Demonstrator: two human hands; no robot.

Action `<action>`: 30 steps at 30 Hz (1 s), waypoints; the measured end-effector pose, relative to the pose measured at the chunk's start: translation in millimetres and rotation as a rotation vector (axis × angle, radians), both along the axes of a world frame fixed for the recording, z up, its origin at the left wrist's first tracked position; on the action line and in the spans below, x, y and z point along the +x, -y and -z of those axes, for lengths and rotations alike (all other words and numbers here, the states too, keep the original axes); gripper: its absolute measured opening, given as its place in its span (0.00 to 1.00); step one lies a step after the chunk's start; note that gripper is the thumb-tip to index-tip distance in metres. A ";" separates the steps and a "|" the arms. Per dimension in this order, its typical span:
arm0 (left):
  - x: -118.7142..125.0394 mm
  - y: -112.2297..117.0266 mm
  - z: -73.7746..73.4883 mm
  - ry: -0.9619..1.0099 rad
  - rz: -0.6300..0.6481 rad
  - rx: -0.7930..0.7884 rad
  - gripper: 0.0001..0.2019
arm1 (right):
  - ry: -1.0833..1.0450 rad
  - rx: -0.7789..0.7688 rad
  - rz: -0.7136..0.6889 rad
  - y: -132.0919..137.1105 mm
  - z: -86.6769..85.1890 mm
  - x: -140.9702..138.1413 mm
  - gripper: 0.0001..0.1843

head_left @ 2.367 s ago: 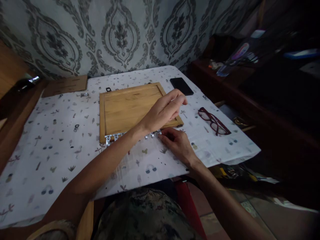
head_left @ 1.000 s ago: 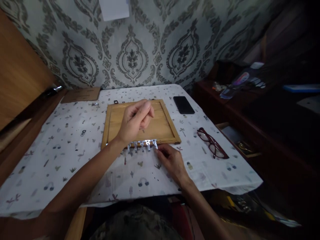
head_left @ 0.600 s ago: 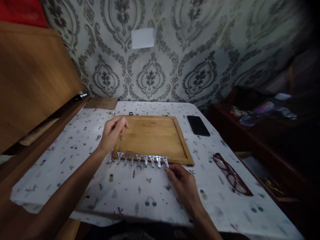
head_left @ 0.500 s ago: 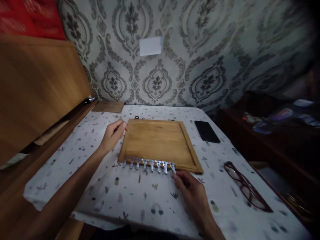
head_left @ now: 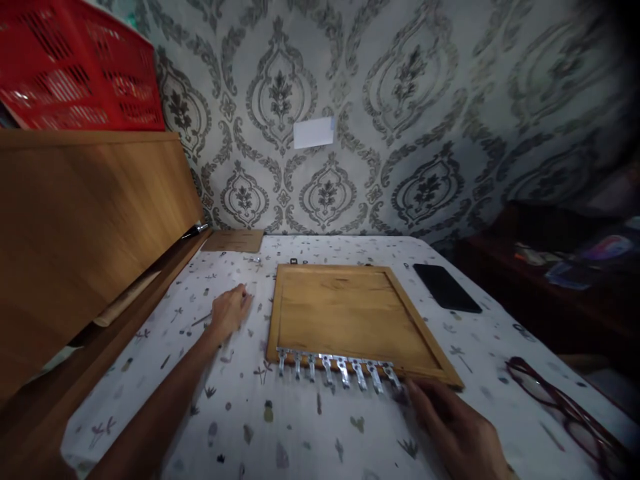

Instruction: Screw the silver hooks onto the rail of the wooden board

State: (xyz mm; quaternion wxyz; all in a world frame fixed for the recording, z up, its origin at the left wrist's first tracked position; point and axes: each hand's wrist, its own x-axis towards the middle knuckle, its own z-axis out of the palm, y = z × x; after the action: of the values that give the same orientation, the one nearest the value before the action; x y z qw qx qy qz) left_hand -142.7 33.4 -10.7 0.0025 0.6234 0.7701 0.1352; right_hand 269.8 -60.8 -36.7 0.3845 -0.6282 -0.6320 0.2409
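Note:
A brown wooden framed panel (head_left: 345, 307) lies flat on the patterned tablecloth. Along its near edge runs a metal hook rail (head_left: 335, 363) with several small hooks hanging toward me. My right hand (head_left: 455, 423) is at the rail's right end, thumb and fingers closed around the last hook, which tilts; the fingertips are dark and blurred. My left hand (head_left: 230, 312) rests on the cloth left of the panel, apart from it, its fingers curled in. A thin dark line shows beside that hand, and I cannot tell what its fingers hold.
A black phone (head_left: 447, 288) lies right of the panel, with red-framed glasses (head_left: 565, 407) nearer me. Brown cardboard (head_left: 233, 241) lies at the back left. A wooden cabinet (head_left: 100, 213) carrying a red basket (head_left: 95, 73) borders the left side. Small metal pieces (head_left: 256, 259) lie behind.
My left hand has left the panel's left edge and come down onto the cloth, its fingers curled. My right hand stays at the rail's end. The view has tilted up and shifted left.

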 end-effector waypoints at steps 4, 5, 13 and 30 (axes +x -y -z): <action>6.5 7.3 8.1 -0.097 0.083 0.035 0.12 | 0.001 0.011 -0.010 -6.1 1.3 0.9 0.20; 6.9 7.7 8.1 -0.114 0.099 0.040 0.12 | 0.014 0.008 -0.022 -7.1 1.8 1.0 0.20; 5.4 8.1 4.6 -0.144 0.134 0.071 0.15 | 0.041 0.019 -0.012 -5.2 -0.4 -0.1 0.21; -32.3 -106.1 -10.3 -0.115 0.075 0.088 0.20 | 0.011 0.053 -0.064 -2.9 -0.5 -1.0 0.23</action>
State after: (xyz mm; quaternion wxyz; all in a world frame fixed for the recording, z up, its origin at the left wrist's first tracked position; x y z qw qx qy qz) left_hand -175.0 139.5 -0.5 -0.0641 0.6582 0.7383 0.1329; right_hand 268.8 -57.9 -36.2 0.3895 -0.5986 -0.6602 0.2328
